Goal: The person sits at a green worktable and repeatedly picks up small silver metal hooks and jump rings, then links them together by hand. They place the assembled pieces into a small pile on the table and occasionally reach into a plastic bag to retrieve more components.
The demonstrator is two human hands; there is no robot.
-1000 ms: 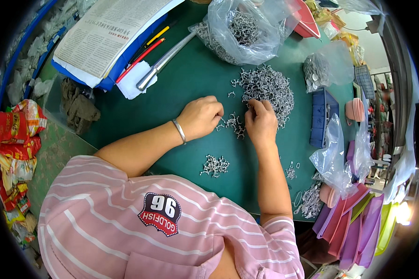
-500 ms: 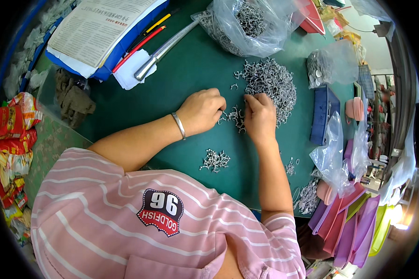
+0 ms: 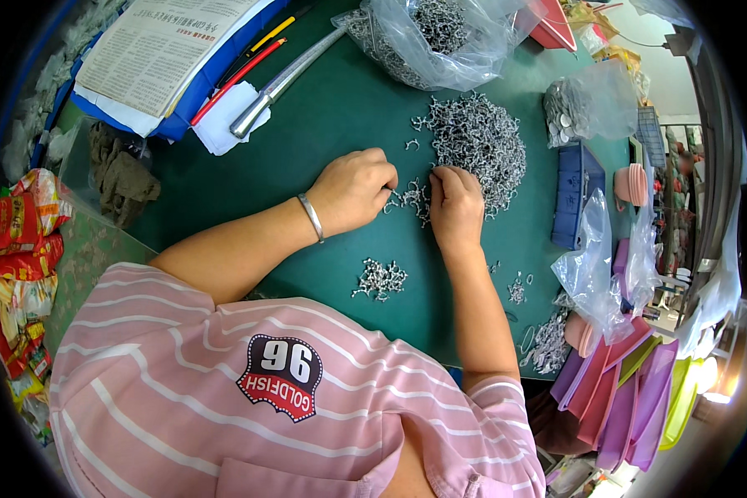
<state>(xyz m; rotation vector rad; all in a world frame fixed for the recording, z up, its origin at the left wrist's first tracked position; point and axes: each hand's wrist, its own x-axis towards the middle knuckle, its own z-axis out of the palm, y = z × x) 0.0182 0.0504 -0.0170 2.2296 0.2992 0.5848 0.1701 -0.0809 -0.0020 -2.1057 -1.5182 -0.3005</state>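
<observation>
A large heap of small curved silver metal pieces lies on the green tabletop. My right hand rests at the heap's left edge, thumb and fingers pinched together; whatever is between them is hidden. To its left, my left hand, with a silver bangle on the wrist, is also closed in a pinch. Its fingertips are beside a few loose metal pieces scattered between the two hands; what they grip is too small to make out. Nearer to me sits a smaller pile of the same pieces.
Behind the heap stands a clear plastic bag of metal pieces. A tapered metal rod, a red pencil and a blue tray with newspaper lie far left. At right are a blue box, a bag of discs and colourful bins.
The view has shifted slightly, moving the whole scene a little up and left. Both hands keep their pinched shape and nearly the same places beside the heap.
</observation>
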